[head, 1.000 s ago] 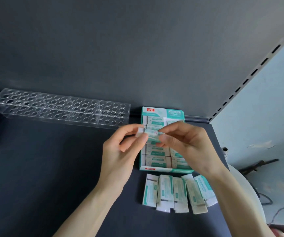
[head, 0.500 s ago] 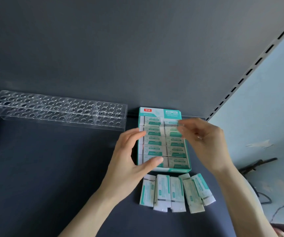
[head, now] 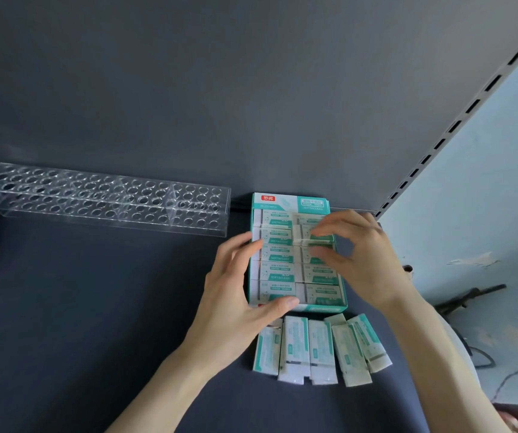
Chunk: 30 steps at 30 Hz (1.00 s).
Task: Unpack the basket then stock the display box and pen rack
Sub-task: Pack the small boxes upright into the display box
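The teal display box (head: 324,307) stands on the dark shelf, filled with two columns of white-and-teal erasers. My left hand (head: 239,301) holds its left side, with the thumb on the front edge. Over the right column my right hand (head: 357,254) pinches one eraser (head: 309,241), which sits tilted among the back rows. Several loose erasers (head: 320,348) lie in a row just in front of the box. The clear pen rack (head: 104,198), its holes showing nothing in them, stands to the left against the back panel.
The dark shelf (head: 64,323) stretches left of the box. A slotted shelf upright (head: 457,126) runs diagonally at the right, where the shelf ends. Beyond it are a pale wall and a white round object (head: 467,354) below.
Both hands held one eraser above the box. My left hand then dropped to the box's left front, and my right hand carried the eraser to the back of the right column.
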{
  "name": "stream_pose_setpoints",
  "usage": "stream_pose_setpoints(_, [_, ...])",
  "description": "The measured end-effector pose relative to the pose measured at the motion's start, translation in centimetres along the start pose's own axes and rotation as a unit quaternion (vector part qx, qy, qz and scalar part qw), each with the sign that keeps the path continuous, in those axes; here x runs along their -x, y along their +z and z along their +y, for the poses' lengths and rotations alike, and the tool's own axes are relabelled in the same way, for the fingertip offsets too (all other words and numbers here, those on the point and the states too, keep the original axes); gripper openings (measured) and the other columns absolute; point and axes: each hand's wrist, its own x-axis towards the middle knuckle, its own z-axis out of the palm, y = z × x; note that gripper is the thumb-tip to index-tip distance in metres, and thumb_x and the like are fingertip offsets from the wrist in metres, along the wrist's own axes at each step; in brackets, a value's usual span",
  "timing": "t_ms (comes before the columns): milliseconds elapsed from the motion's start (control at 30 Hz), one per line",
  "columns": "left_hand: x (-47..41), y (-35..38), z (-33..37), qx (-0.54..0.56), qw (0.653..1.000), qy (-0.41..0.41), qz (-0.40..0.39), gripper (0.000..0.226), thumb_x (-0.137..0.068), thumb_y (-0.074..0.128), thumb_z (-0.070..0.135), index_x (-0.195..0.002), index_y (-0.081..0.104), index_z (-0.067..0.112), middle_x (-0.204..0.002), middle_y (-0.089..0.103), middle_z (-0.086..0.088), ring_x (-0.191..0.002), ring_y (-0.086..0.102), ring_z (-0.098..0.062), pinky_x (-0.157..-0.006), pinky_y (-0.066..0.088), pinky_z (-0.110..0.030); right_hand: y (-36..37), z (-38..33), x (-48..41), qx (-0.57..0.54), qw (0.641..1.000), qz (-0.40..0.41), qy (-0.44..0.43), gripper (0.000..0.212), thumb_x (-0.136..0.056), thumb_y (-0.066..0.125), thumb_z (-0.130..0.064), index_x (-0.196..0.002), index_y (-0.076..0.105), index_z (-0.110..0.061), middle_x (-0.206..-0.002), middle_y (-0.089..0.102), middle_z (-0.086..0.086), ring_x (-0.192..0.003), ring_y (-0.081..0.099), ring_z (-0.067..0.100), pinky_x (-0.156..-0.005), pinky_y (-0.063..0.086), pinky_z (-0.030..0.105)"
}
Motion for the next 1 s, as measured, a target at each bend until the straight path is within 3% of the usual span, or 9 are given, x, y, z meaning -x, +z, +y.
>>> stream_pose_setpoints(133, [0.1,0.0,0.0,0.006,1.000,0.005,0.003,0.066,-0.065,0.077,0.044,-0.112,0.033,0.056,-0.132,0.023,0.040,-0.122,0.027,0.021,-0.098,0.024,-0.009,0.3,-0.1,-0.6,0.027,0.999,0.029,-0.018,0.015,-0.080,0.070,-0.005,-0.094,0.074,-0.012,-0.103,0.067,0.000,-0.095,0.054,0.024,-0.085,0.045,0.039])
stream_pose_setpoints(333, [0.0,0.0,-0.3,0.009,1.000,0.004,0.008,0.071,-0.065,0.079,0.044,-0.120,0.035,0.051,-0.133,0.027,0.038,-0.125,0.030,0.014,-0.098,0.025,-0.010,0.9,-0.2,-1.7,0.043,0.998,0.039,0.000,0.016,-0.084,0.066,-0.005,-0.097,0.073,-0.011,-0.106,0.063,0.001,-0.096,0.055,0.023,-0.080,0.048,0.035])
stream_pose_setpoints(600, [0.0,0.0,-0.2,0.005,1.000,-0.007,0.010,0.078,-0.067,0.078,0.043,-0.134,0.039,0.035,-0.130,0.030,0.032,-0.122,0.031,0.015,-0.093,0.024,-0.004,0.6,-0.6,-1.1,0.038,0.998,0.045,0.025,0.021,-0.086,0.066,-0.016,-0.106,0.070,-0.015,-0.109,0.051,0.001,-0.104,0.047,0.021,-0.081,0.040,0.027])
stream_pose_setpoints(667, [0.1,0.0,0.0,-0.009,1.000,-0.005,0.007,0.079,-0.070,0.078,0.041,-0.137,0.039,0.030,-0.131,0.028,0.029,-0.118,0.030,0.019,-0.091,0.022,0.000,0.2,-1.0,0.0,0.002,0.997,0.070,0.023,0.020,-0.085,0.066,-0.014,-0.104,0.070,-0.011,-0.107,0.054,0.000,-0.099,0.053,0.020,-0.081,0.043,0.025])
stream_pose_setpoints(767, [0.4,-0.2,1.0,-0.035,0.999,0.001,0.017,0.074,-0.074,0.076,0.039,-0.137,0.040,0.025,-0.132,0.029,0.024,-0.120,0.032,0.011,-0.093,0.023,0.003,-0.7,-1.4,2.8,-0.051,0.992,0.114,0.019,0.015,-0.085,0.066,-0.009,-0.098,0.072,-0.010,-0.100,0.060,-0.001,-0.088,0.059,0.013,-0.079,0.044,0.011])
stream_pose_setpoints(833, [1.1,-0.3,2.0,-0.053,0.998,0.014,0.037,0.068,-0.078,0.073,0.039,-0.136,0.043,0.022,-0.132,0.031,0.020,-0.126,0.034,0.002,-0.106,0.029,-0.015,-1.2,-1.6,4.8,-0.086,0.987,0.134,0.023,0.013,-0.084,0.066,-0.005,-0.094,0.072,-0.011,-0.093,0.062,-0.003,-0.082,0.059,0.006,-0.075,0.042,0.006])
stream_pose_setpoints(900, [2.3,0.1,2.8,-0.068,0.995,0.016,0.069,0.061,-0.079,0.072,0.037,-0.132,0.047,0.020,-0.129,0.035,0.017,-0.125,0.037,-0.002,-0.107,0.033,-0.036,-1.4,-1.6,6.7,-0.108,0.984,0.135,0.031,0.014,-0.083,0.066,-0.003,-0.091,0.072,-0.013,-0.089,0.062,-0.008,-0.080,0.059,0.003,-0.073,0.041,0.004])
stream_pose_setpoints(1000, [5.0,1.0,3.1,-0.073,0.989,0.004,0.125,0.052,-0.078,0.070,0.036,-0.125,0.053,0.020,-0.121,0.042,0.015,-0.116,0.043,-0.003,-0.101,0.038,-0.039,-1.3,-1.4,9.7,-0.129,0.983,0.125,0.047,0.014,-0.083,0.066,-0.005,-0.088,0.071,-0.017,-0.089,0.062,-0.009,-0.079,0.060,0.006,-0.070,0.043,0.008])
